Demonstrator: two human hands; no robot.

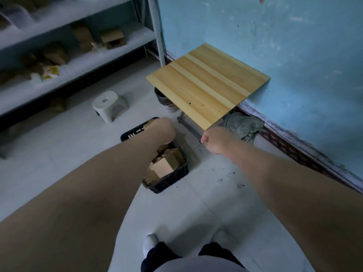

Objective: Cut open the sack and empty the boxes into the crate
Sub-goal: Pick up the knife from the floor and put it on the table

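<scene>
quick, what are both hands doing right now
Left hand: reaching into the crate among the boxes; fingers hidden, cannot tell.
Right hand: closed in a fist; what it holds, if anything, cannot be told.

Storeroom — shelving (78, 61) w/ cardboard boxes (113, 39).

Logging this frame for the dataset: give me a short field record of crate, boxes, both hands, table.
crate: black slotted plastic crate on the pale tiled floor
contents: brown cardboard boxes, loosely piled
left hand: reaching down into the crate, fingers hidden
right hand: closed in a fist near the table corner
table: light wooden slatted table against the blue wall
sack: not clearly identifiable
</scene>
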